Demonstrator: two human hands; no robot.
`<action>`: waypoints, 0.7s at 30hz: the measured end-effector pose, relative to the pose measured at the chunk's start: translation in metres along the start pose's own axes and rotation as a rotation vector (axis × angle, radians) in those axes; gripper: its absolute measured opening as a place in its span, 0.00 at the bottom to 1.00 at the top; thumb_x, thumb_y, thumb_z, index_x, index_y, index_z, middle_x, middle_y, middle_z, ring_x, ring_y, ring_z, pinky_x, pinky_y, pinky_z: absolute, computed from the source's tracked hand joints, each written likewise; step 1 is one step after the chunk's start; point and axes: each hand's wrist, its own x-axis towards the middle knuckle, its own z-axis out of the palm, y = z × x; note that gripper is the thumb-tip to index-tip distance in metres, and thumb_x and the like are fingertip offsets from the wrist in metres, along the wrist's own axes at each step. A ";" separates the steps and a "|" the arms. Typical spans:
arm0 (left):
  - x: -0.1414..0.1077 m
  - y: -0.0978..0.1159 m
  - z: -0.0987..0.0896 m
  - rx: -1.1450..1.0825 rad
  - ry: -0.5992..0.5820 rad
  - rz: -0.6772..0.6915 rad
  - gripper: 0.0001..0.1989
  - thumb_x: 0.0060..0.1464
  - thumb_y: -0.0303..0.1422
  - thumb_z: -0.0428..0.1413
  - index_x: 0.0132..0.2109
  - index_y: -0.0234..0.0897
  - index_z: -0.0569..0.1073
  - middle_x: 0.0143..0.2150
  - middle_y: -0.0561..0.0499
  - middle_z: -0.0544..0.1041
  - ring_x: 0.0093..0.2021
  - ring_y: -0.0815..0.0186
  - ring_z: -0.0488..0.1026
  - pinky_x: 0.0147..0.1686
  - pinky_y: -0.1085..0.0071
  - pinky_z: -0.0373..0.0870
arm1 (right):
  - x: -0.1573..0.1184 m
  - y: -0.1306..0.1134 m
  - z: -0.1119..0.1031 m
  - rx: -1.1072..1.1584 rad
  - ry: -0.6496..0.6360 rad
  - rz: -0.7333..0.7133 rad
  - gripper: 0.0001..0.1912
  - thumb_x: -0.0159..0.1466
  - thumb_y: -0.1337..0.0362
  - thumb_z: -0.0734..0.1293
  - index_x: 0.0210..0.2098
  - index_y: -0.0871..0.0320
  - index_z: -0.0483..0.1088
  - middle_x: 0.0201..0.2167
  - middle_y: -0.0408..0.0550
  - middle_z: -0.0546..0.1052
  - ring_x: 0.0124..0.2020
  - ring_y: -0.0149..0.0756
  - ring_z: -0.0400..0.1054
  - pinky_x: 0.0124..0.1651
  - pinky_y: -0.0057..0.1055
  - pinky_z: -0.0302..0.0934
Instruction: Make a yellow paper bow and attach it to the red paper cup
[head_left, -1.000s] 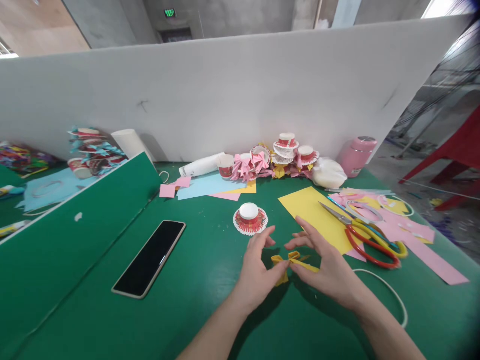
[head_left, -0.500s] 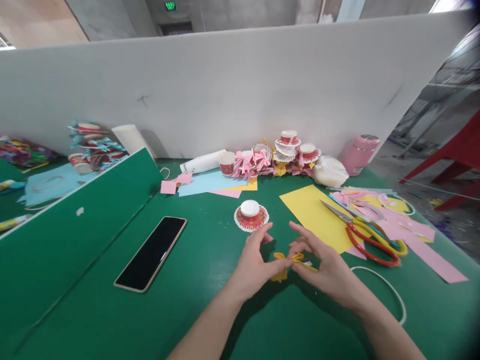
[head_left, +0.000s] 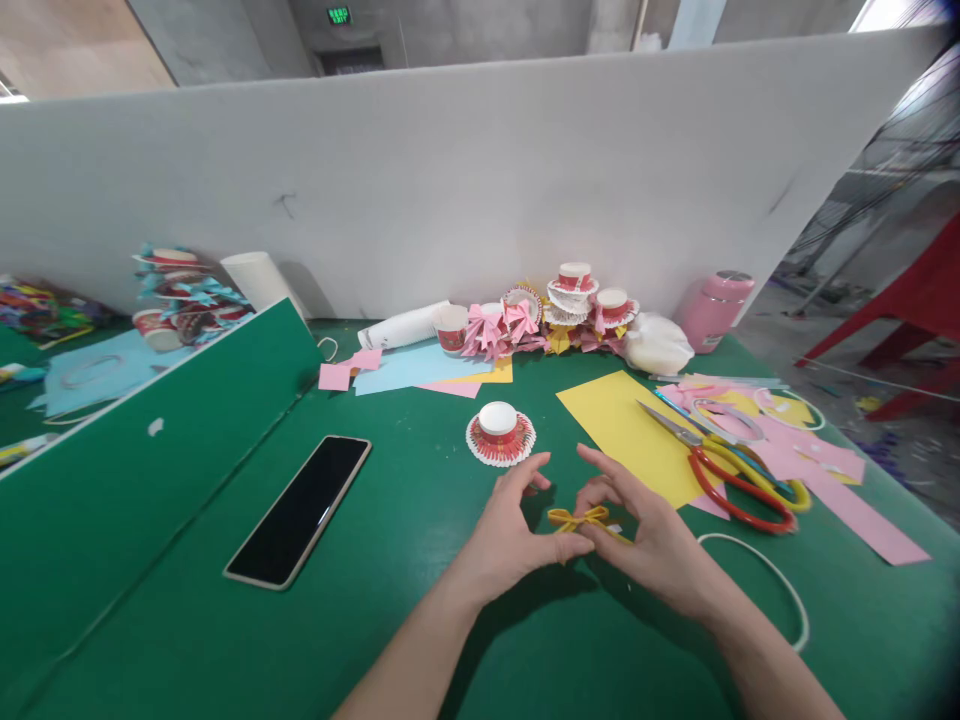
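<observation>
A small yellow paper bow is held above the green table between my hands. My right hand pinches it at its middle and right side, fingers closed. The thumb of my left hand lies just below the bow, touching or nearly touching it, while its index finger is raised and apart. Just beyond my left fingertips stands a small red and white paper cup hat with a fringed brim.
A black phone lies left, beside a green divider. Yellow paper, red-handled scissors and pink scraps lie right. Decorated cups and a pink bottle stand at the back.
The yellow bow has tilted so that it shows edge-on, with its tails less visible. My left thumb has slid down and right, below the bow.
</observation>
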 end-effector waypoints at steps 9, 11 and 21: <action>0.001 -0.001 0.008 -0.122 -0.191 -0.076 0.08 0.42 0.33 0.59 0.28 0.33 0.70 0.24 0.53 0.68 0.24 0.71 0.63 0.26 0.73 0.58 | 0.001 0.004 -0.001 0.063 0.076 0.000 0.33 0.56 0.68 0.64 0.59 0.52 0.50 0.30 0.41 0.73 0.37 0.36 0.68 0.51 0.40 0.56; 0.000 0.000 0.011 -0.156 -0.164 -0.057 0.07 0.43 0.33 0.58 0.26 0.33 0.69 0.23 0.53 0.68 0.24 0.72 0.62 0.25 0.74 0.57 | 0.001 0.004 -0.001 0.088 0.073 0.010 0.34 0.57 0.67 0.64 0.60 0.52 0.49 0.33 0.43 0.74 0.40 0.36 0.68 0.51 0.41 0.56; 0.000 -0.005 0.009 -0.237 -0.125 -0.049 0.06 0.44 0.32 0.58 0.27 0.33 0.69 0.24 0.55 0.67 0.24 0.74 0.61 0.26 0.75 0.57 | -0.001 0.007 -0.003 0.147 0.048 0.009 0.35 0.57 0.65 0.65 0.60 0.48 0.47 0.48 0.49 0.70 0.52 0.38 0.63 0.54 0.42 0.54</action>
